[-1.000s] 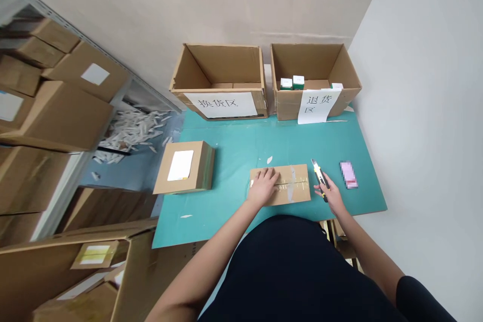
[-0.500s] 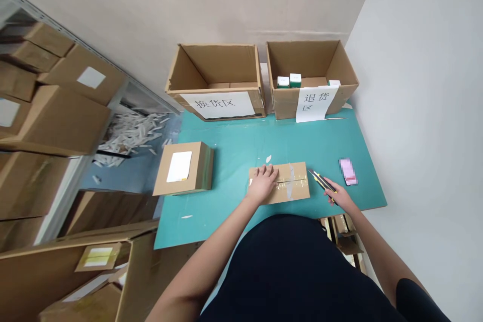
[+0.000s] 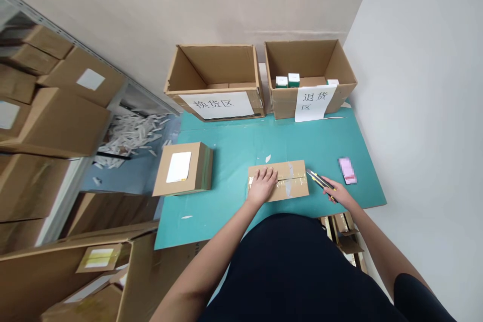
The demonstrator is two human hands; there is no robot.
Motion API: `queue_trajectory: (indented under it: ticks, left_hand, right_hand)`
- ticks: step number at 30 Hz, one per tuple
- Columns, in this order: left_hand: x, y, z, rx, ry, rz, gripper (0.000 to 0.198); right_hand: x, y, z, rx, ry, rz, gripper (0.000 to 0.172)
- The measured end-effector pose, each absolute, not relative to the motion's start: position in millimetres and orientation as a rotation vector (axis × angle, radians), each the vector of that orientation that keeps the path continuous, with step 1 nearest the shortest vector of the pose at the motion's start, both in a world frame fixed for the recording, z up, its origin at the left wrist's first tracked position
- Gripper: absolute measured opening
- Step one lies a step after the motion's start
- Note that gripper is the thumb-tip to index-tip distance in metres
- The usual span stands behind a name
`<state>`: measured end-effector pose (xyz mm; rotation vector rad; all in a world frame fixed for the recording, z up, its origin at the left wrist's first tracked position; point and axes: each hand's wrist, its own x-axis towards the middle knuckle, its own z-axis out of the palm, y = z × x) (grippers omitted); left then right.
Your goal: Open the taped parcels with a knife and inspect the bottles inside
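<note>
A small taped cardboard box (image 3: 298, 188) lies on the green table top in front of me. My left hand (image 3: 263, 184) rests flat on its left part, fingers spread and pointing away from me. In my right hand (image 3: 338, 193) is a black and yellow utility knife (image 3: 320, 180), its tip at the right end of the box. Whether the blade touches the cardboard I cannot tell. Clear tape and a greyish strip cross the top of the box, along with a dark seam.
Two open cartons with paper signs, a left carton (image 3: 211, 68) and a right carton (image 3: 302, 60) holding small white-green boxes, stand at the back. A labelled box (image 3: 196, 171) sits left. A pink phone (image 3: 347, 170) lies right. Shelved cartons (image 3: 56, 121) line the left side.
The knife has shifted slightly left and its tip is closer to the box's right end. My left hand stays on the box, nearly unmoved.
</note>
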<state>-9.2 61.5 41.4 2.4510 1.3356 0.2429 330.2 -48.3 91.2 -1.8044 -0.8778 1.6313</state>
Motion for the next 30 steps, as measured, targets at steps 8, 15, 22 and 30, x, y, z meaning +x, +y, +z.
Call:
queue_trajectory:
  ticks: [8, 15, 22, 30]
  left_hand:
    - [-9, 64, 43, 2.462, 1.31, 0.227, 0.039]
    - [-10, 61, 46, 2.49, 1.28, 0.231, 0.041]
    - [-12, 53, 47, 2.543, 1.192, 0.25, 0.045]
    - [-12, 49, 43, 2.613, 1.187, 0.157, 0.046]
  right_hand:
    - [334, -41, 92, -1.774, -0.874, 1.654, 0.076]
    - [335, -42, 93, -1.726, -0.834, 1.692, 0.078]
    - [332, -55, 88, -1.688, -0.772, 1.715, 0.078]
    - [323, -64, 80, -1.63, -0.694, 1.689, 0.084]
